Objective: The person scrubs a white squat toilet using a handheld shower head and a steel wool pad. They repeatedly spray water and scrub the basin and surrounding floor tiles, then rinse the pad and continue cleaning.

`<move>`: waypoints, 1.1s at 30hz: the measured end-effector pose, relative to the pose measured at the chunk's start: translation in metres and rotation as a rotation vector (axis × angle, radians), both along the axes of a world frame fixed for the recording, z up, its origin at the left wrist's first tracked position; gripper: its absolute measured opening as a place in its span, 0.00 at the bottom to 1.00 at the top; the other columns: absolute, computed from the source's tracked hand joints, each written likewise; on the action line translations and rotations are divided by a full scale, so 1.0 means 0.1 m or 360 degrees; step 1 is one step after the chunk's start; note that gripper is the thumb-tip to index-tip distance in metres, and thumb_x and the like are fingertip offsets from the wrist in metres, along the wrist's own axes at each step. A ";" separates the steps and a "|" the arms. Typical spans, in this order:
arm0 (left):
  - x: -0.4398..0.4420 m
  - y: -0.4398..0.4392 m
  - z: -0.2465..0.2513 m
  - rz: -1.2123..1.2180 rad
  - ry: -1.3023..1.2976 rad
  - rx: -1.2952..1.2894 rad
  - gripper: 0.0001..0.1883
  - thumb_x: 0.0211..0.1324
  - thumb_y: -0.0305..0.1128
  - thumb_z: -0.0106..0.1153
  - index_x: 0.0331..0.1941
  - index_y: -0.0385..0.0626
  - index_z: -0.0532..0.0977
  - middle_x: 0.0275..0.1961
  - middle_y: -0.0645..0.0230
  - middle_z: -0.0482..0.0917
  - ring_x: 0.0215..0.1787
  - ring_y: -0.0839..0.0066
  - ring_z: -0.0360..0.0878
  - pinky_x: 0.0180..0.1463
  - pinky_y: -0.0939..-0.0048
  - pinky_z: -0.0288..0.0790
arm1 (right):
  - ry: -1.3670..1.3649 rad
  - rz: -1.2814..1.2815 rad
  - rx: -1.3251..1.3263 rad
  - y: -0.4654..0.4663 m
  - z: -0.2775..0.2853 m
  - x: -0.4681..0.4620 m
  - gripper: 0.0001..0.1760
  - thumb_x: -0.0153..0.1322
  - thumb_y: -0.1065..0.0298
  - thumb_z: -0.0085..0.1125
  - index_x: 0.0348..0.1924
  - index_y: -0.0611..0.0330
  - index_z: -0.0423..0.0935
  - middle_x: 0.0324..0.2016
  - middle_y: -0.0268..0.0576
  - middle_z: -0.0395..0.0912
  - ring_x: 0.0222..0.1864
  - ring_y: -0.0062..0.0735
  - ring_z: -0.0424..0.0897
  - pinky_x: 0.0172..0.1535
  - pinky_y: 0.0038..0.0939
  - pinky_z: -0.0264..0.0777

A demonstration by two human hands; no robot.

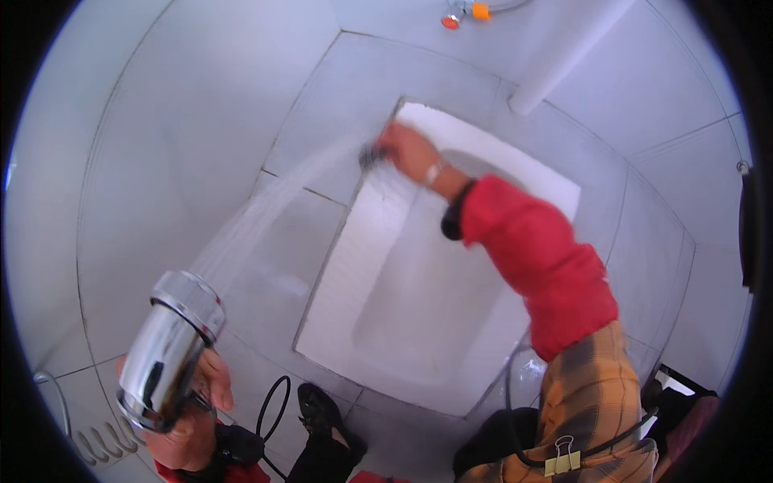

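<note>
My left hand [193,410] grips a chrome spray head [166,350] at the lower left, and water [272,205] streams from it up and to the right. My right hand [407,148] is closed around a dark grey scrubber [370,157], blurred, at the upper left edge of a white ceramic squat toilet [386,253] set in the floor. The water lands at the scrubber. Part of the scrubber is hidden by my fingers. A red sleeve covers my right forearm.
A white pipe [567,54] rises behind the squat toilet, near a valve with an orange fitting [481,11]. A coiled hose [99,444] lies at the lower left. Black cables hang by my body. My black shoe [317,404] stands on the tiled floor.
</note>
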State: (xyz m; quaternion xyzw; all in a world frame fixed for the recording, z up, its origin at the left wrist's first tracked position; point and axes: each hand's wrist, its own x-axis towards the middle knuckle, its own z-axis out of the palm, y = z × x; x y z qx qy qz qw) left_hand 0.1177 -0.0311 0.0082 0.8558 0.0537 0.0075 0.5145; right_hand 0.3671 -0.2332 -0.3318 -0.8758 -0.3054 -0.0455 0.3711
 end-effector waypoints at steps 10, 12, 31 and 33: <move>-0.06 -0.17 -0.01 0.0020 0.0115 -0.0145 0.35 0.56 0.63 0.57 0.42 0.35 0.72 0.20 0.69 0.72 0.29 0.78 0.64 0.43 0.75 0.58 | 0.0217 0.0772 -0.0058 -0.35 -0.12 -1.16 0.18 0.60 0.82 0.53 0.36 0.49 0.84 0.38 0.44 0.77 0.46 0.45 0.76 0.53 0.39 0.72; -0.08 -0.18 -0.03 0.0024 0.0167 -0.0126 0.38 0.54 0.63 0.59 0.47 0.33 0.71 0.22 0.67 0.74 0.29 0.78 0.66 0.41 0.77 0.60 | -0.0246 0.0241 0.0066 -0.83 0.04 -0.64 0.17 0.65 0.81 0.48 0.41 0.56 0.82 0.40 0.48 0.77 0.45 0.48 0.75 0.54 0.38 0.69; -0.18 -0.27 -0.03 -0.0345 0.0442 -0.0169 0.37 0.52 0.60 0.66 0.45 0.31 0.75 0.33 0.57 0.80 0.23 0.77 0.73 0.30 0.76 0.67 | 0.0309 -0.0985 -0.0903 -2.28 0.09 -1.96 0.10 0.68 0.74 0.50 0.43 0.57 0.72 0.43 0.50 0.68 0.47 0.52 0.73 0.42 0.48 0.75; -0.24 -0.29 0.02 -0.0361 0.0418 -0.0204 0.36 0.51 0.60 0.67 0.40 0.30 0.78 0.32 0.59 0.80 0.22 0.77 0.73 0.29 0.76 0.66 | 0.0368 -0.0561 -0.0754 -1.98 0.05 -2.60 0.10 0.68 0.75 0.49 0.43 0.58 0.72 0.43 0.51 0.69 0.47 0.51 0.73 0.42 0.47 0.75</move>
